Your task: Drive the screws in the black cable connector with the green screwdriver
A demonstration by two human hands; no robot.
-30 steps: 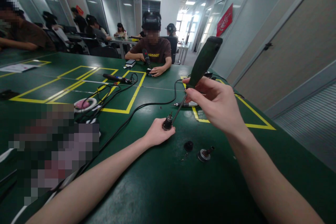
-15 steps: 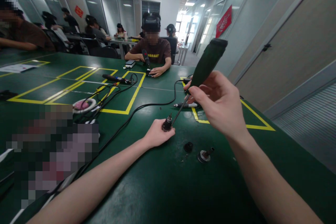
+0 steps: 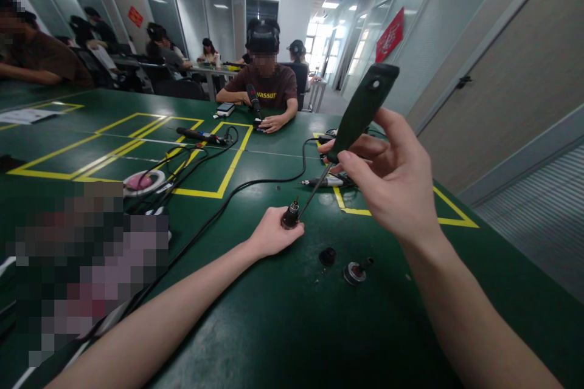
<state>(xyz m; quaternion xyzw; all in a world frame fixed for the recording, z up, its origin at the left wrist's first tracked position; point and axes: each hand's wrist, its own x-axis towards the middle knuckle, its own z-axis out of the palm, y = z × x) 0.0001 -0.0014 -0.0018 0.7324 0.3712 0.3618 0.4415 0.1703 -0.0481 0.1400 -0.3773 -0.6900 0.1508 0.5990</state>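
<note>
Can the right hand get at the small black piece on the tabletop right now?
Probably not straight away: the right hand is holding the screwdriver. Otherwise the way looks free, with nothing covering the small black piece and the left hand off to its left.

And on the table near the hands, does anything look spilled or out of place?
Slightly: a few tiny pieces lie scattered beside the small black part, to the right of the left hand. Loose like that, they look stray, but they are too small to identify.
</note>
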